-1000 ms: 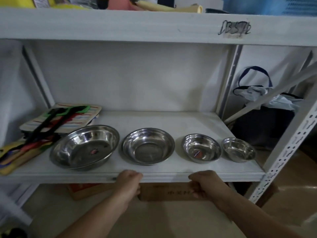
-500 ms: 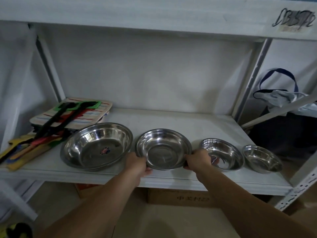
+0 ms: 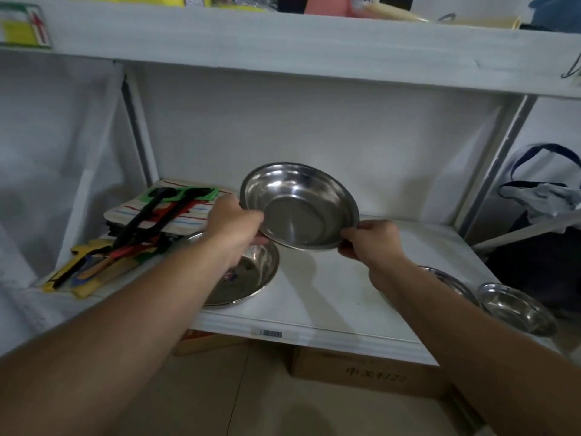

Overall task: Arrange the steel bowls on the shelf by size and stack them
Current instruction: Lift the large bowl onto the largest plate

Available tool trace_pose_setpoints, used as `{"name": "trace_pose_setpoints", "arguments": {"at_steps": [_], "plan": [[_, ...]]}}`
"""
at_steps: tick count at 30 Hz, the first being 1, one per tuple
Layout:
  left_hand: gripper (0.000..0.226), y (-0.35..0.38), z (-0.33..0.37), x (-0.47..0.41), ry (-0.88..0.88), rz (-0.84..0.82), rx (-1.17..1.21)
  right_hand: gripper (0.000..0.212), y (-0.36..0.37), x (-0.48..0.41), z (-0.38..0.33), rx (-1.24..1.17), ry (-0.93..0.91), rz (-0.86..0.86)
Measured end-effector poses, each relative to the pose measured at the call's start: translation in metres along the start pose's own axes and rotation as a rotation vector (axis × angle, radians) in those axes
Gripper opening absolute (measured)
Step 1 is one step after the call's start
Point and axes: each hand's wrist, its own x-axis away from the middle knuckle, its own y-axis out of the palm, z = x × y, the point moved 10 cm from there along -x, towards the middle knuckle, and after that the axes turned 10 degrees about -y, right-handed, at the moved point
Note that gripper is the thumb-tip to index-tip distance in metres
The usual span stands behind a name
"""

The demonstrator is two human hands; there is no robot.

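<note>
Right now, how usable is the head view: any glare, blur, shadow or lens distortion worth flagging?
Head view: dim, bluish light; bright glare streaks inside the lifted steel bowl; soft shadow on the shelf beneath it; wide-angle bending of shelf edges and stretched forearms; left hand and right hand slightly soft; the smallest bowl smeared near the corner.

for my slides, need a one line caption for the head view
Both hands, left hand and right hand, lift a round steel bowl above the white shelf.
</note>
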Motion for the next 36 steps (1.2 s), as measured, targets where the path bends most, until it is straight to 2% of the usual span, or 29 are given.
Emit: {"name": "trace_pose_setpoints", "arguments": {"at_steps": [3, 7, 10, 14, 18, 27, 30, 33, 36], "plan": [[0.015, -0.051, 0.001, -0.014, -0.01, 0.038, -0.008, 0.016, 0.049, 0.007, -0.019, -0.022, -0.014, -0.078], [0.021, -0.102, -0.016, -0.027, -0.057, 0.111, -0.027, 0.016, 0.103, 0.02, -0.02, -0.004, 0.005, -0.152], [0.013, -0.122, -0.035, -0.036, -0.103, 0.142, -0.052, 0.02, 0.129, 0.026, -0.006, 0.05, 0.033, -0.203], [0.019, -0.129, -0.065, -0.051, -0.184, 0.113, -0.222, 0.014, 0.147, 0.028, 0.025, 0.18, 0.095, -0.252], [0.017, -0.123, -0.088, -0.062, -0.22, 0.078, -0.462, 0.019, 0.164, 0.026, 0.045, 0.338, 0.083, -0.314], [0.016, -0.11, -0.094, -0.068, -0.092, 0.184, -1.047, 0.007, 0.184, 0.03, 0.041, 0.747, -0.129, -0.438], [0.024, -0.106, -0.096, -0.068, -0.049, 0.178, -1.184, 0.022, 0.186, 0.035, 0.038, 0.837, -0.183, -0.459], [0.033, -0.102, -0.095, -0.065, -0.013, 0.143, -1.299, 0.013, 0.176, 0.034, 0.036, 0.751, -0.17, -0.456], [0.02, -0.087, -0.061, -0.046, 0.185, 0.257, -1.248, 0.017, 0.138, 0.027, 0.039, 0.52, -0.117, -0.37]]}}
